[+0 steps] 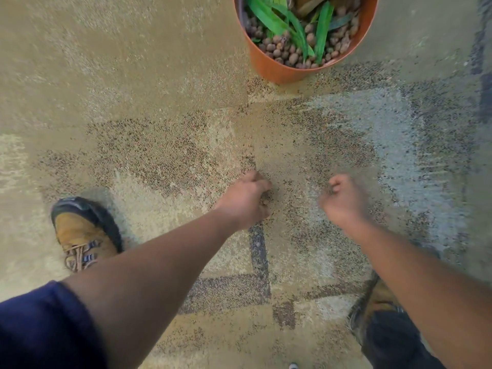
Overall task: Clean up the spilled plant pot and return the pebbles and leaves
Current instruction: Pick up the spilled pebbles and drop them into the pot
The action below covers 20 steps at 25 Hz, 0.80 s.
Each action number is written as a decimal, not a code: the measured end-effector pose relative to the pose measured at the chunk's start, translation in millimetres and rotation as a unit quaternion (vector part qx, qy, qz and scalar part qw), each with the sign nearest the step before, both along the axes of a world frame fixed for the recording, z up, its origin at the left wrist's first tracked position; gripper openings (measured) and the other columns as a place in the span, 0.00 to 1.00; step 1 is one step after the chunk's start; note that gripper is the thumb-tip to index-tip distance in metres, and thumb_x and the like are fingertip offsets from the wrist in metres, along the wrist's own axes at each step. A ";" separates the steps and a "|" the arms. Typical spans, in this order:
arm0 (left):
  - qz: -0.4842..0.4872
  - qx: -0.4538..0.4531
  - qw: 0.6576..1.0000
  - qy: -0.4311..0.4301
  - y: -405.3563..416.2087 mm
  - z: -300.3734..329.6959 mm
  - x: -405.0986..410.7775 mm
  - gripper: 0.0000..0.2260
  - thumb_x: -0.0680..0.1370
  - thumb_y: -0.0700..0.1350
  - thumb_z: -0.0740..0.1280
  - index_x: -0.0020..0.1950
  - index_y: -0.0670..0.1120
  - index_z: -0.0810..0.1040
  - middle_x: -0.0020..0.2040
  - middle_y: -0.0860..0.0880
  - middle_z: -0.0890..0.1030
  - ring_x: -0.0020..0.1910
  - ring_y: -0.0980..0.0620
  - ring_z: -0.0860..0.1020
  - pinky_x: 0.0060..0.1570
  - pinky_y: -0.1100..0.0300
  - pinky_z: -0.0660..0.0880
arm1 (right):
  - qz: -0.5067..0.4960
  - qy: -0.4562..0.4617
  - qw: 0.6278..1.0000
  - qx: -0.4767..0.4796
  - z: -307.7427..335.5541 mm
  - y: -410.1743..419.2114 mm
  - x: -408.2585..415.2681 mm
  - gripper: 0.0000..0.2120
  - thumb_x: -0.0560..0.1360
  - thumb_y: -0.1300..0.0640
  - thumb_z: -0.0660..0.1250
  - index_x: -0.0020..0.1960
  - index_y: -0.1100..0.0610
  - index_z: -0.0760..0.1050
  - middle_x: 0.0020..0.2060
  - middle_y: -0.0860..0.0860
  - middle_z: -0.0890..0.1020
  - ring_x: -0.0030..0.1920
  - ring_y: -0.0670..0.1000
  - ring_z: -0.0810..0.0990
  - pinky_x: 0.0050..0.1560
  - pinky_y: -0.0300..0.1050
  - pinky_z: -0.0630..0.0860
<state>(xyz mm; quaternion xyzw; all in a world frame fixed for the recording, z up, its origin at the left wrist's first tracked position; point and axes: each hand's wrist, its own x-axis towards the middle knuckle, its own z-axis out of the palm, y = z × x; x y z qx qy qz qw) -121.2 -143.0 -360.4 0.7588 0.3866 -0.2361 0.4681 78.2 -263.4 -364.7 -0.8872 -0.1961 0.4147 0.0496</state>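
Nearest you, at seven o'clock, your tan lace-up boot (82, 235) stands on the speckled beige patterned carpet (133, 89). Just past it, your left hand (246, 199) is curled round a few small brown clay pebbles (265, 201), low over the carpet. Your right hand (343, 199) is curled into a fist beside it; it is blurred, so you cannot tell whether it holds anything. Both fists sit level, a little apart. Farther out, at twelve o'clock and slightly right, the round orange plastic plant pot (271, 67) stands upright, holding pebbles and long green leaves (279, 20). It lies straight ahead, about as near to one hand as the other.
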 end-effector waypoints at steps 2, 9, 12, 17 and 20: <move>0.003 0.034 0.999 -0.003 -6.5 -6.6 0.5 0.27 0.72 0.49 0.78 0.69 0.53 0.76 0.66 0.53 0.73 0.63 0.50 0.76 0.69 0.53 0.73 | 0.018 0.026 0.999 0.000 -5.2 -0.3 -19.8 0.20 0.74 0.62 0.76 0.62 0.54 0.72 0.56 0.53 0.77 0.39 0.47 0.78 0.36 0.37 0.76; -0.093 0.097 0.991 -0.027 -20.8 -15.0 -10.6 0.05 0.81 0.46 0.69 0.56 0.52 0.81 0.55 0.54 0.74 0.52 0.53 0.76 0.52 0.57 0.80 | 0.055 0.058 0.997 -0.018 -9.8 12.3 -67.5 0.17 0.73 0.62 0.77 0.52 0.48 0.73 0.60 0.49 0.69 0.40 0.43 0.76 0.35 0.31 0.71; -0.133 0.096 0.985 -0.057 -19.4 -19.2 -20.0 0.08 0.82 0.42 0.67 0.59 0.53 0.81 0.56 0.54 0.75 0.53 0.53 0.75 0.51 0.57 0.80 | 0.078 0.078 0.993 -0.032 -9.6 8.4 -80.6 0.17 0.72 0.62 0.77 0.50 0.48 0.72 0.60 0.50 0.70 0.44 0.47 0.78 0.42 0.38 0.78; -0.074 0.085 0.992 -0.063 -19.0 -24.0 -33.0 0.11 0.81 0.36 0.65 0.54 0.51 0.81 0.51 0.53 0.76 0.51 0.54 0.79 0.44 0.63 0.80 | 0.074 0.103 0.992 -0.025 -7.8 2.9 -104.8 0.21 0.73 0.54 0.77 0.62 0.51 0.74 0.56 0.45 0.72 0.42 0.44 0.77 0.40 0.37 0.78; 0.101 0.070 0.992 -0.040 -16.9 -23.3 -46.6 0.11 0.78 0.33 0.65 0.46 0.49 0.80 0.48 0.52 0.77 0.47 0.56 0.79 0.43 0.66 0.79 | 0.132 0.081 0.988 0.000 -6.6 9.3 -114.0 0.16 0.75 0.49 0.74 0.59 0.50 0.73 0.48 0.43 0.76 0.37 0.45 0.79 0.33 0.39 0.79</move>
